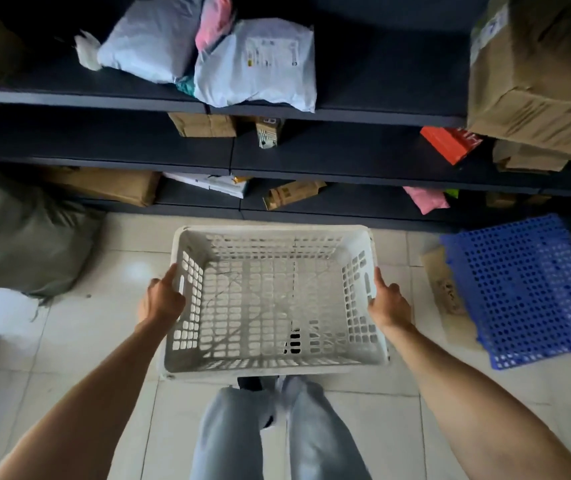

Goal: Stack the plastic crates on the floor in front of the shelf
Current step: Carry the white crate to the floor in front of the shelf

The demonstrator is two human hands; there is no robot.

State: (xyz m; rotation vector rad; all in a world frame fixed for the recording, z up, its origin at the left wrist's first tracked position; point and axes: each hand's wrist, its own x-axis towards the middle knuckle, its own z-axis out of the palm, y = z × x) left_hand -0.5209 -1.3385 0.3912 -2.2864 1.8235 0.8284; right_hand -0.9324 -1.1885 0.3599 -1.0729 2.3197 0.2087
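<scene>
A white plastic crate (273,299) with perforated walls and floor sat empty in the middle of the view, over the pale tiled floor (80,341) just in front of a dark shelf (346,116). The person's left hand (161,299) clasped the crate's left rim and the right hand (388,299) clasped its right rim, thumbs lying along the top edge. Below the crate were the person's grey trouser legs (277,434). To the right, a blue perforated crate (519,292) lay tilted on the floor. White mailer bags (208,53) and a cardboard box (540,64) filled the shelf.
</scene>
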